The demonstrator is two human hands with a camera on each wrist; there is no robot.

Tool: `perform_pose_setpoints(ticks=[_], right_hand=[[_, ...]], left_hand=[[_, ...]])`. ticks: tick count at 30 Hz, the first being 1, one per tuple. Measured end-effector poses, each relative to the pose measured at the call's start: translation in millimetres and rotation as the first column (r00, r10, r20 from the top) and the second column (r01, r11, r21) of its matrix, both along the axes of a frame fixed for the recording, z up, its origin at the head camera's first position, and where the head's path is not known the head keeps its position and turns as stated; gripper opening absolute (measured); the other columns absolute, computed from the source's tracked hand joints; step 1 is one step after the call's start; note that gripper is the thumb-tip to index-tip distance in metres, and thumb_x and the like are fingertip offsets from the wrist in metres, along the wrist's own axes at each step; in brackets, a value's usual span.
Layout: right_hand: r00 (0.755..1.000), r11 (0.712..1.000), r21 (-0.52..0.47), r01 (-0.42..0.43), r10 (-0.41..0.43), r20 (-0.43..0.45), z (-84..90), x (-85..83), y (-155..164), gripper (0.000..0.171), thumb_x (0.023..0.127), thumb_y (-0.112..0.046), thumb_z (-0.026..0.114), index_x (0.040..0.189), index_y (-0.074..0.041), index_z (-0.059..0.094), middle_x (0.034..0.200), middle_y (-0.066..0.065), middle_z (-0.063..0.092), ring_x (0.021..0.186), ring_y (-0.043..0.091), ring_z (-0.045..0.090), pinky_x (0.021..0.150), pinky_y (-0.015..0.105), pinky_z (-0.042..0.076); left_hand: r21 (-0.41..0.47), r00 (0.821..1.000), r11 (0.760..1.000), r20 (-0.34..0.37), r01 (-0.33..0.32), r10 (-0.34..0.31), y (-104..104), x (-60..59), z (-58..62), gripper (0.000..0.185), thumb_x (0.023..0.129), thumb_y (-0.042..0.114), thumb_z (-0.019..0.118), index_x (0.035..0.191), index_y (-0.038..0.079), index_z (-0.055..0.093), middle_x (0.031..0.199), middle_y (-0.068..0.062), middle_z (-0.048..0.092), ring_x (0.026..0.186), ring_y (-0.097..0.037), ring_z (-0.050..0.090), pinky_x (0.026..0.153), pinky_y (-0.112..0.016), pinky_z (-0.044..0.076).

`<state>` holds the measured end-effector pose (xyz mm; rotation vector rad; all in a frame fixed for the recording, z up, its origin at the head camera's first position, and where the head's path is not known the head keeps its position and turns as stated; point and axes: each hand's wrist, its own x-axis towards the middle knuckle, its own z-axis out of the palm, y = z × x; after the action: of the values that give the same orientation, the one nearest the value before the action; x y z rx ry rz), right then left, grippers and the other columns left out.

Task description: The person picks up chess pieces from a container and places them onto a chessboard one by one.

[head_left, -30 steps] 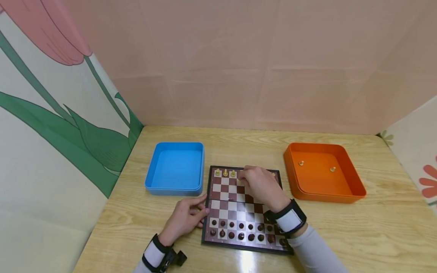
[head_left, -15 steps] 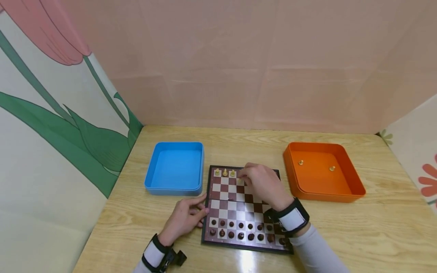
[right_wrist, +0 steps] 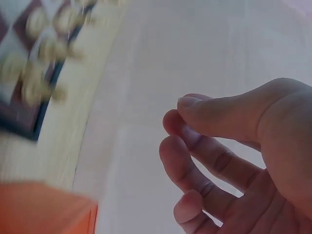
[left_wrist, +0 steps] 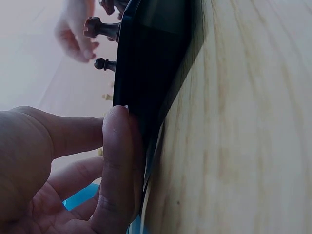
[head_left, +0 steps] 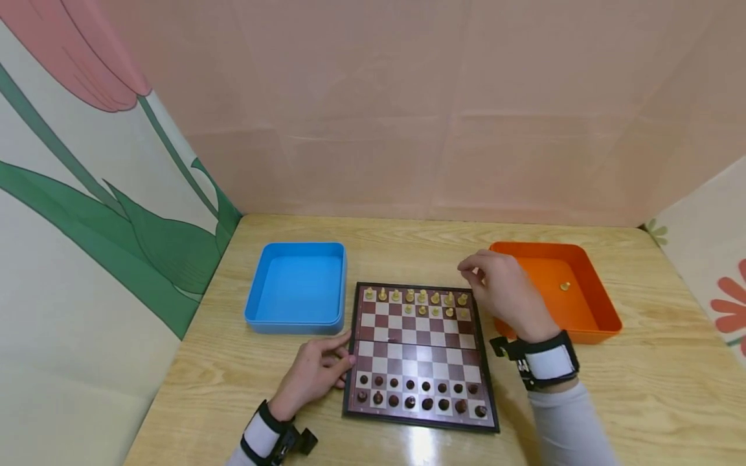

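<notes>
Folding brown-and-cream chessboard at the wooden desk's near-middle, left hand resting fingers against its left edge, thumb pressing the dark rim in the wrist view; right hand above the orange square tray's near-left corner, thumb meeting fingertips, any piece held indiscernible.

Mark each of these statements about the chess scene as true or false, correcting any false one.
1. The left hand touches the chessboard at its left edge. True.
2. The blue tray holds chess pieces. False: none show in it.
3. The right hand rests flat on the board. False: it is raised between the board and the orange tray.
4. Dark pieces fill the board's near rows. True.
5. Light pieces stand on the far rows. True.
</notes>
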<state>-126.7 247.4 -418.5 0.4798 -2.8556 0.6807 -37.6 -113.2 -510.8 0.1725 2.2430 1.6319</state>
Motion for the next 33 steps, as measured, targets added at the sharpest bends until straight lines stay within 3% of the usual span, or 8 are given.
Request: perform_pose_setpoints(ticks=[5,11,15,22,29,33], right_hand=[[0.999,0.999,0.004,0.042,-0.043,0.027,0.9,-3.7,30.4,0.014,0.099,-0.003,0.074,0.112,-0.001,0.079,0.108,0.019,0.077,0.086,0.032,0.069,0.076,0.056,0.066],[0.989,0.993,0.039,0.108,-0.111,0.093,-9.1,-7.1,59.5,0.013,0.096,-0.002,0.075,0.107,0.001,0.079,0.104,0.022,0.077,0.076,0.029,0.065,0.063,0.044,0.061],[0.978,0.990,0.092,0.110,-0.125,0.166,-18.6,-10.1,72.5,0.016,0.094,-0.003,0.075,0.109,0.003,0.078,0.102,0.022,0.077,0.080,0.031,0.068,0.067,0.048,0.063],[0.898,0.982,0.172,0.079,-0.145,0.416,-31.0,-16.6,80.2,0.034,0.089,0.004,0.067,0.122,0.008,0.072,0.106,0.024,0.073,0.086,0.033,0.065,0.067,0.044,0.063],[0.823,0.973,0.231,0.015,-0.143,0.550,-31.8,-14.6,87.2,0.037,0.085,0.003,0.065,0.121,0.009,0.073,0.110,0.026,0.075,0.095,0.037,0.069,0.081,0.056,0.066],[0.790,0.975,0.222,-0.017,-0.123,0.600,-29.5,-11.8,89.4,0.036,0.087,0.002,0.066,0.121,0.008,0.075,0.114,0.025,0.076,0.097,0.036,0.067,0.081,0.053,0.066]], left_hand=[[0.008,1.000,1.000,-0.004,0.002,-0.002,-0.2,-0.1,-0.3,0.057,0.101,0.010,0.075,0.153,0.001,0.054,0.101,-0.009,0.075,0.068,-0.018,0.073,0.058,-0.030,0.067],[0.012,1.000,1.000,-0.012,0.001,-0.001,-0.8,0.6,0.5,0.057,0.100,0.009,0.075,0.153,0.001,0.055,0.101,-0.010,0.075,0.068,-0.020,0.073,0.057,-0.030,0.067],[0.007,1.000,1.000,-0.009,0.001,-0.001,-0.5,1.1,0.8,0.057,0.100,0.009,0.075,0.152,0.001,0.055,0.101,-0.010,0.074,0.068,-0.020,0.074,0.057,-0.030,0.067],[0.006,1.000,1.000,-0.007,-0.005,0.005,0.6,1.9,0.4,0.056,0.100,0.008,0.075,0.152,0.001,0.056,0.100,-0.009,0.074,0.067,-0.019,0.073,0.057,-0.030,0.067],[0.010,1.000,1.000,-0.007,-0.002,0.002,0.4,1.9,0.9,0.056,0.101,0.008,0.075,0.152,0.001,0.055,0.100,-0.010,0.074,0.068,-0.019,0.073,0.057,-0.030,0.067],[0.007,1.000,1.000,-0.008,-0.003,0.003,0.3,1.9,0.7,0.056,0.101,0.008,0.075,0.153,0.001,0.055,0.100,-0.009,0.074,0.067,-0.019,0.072,0.057,-0.030,0.067]])
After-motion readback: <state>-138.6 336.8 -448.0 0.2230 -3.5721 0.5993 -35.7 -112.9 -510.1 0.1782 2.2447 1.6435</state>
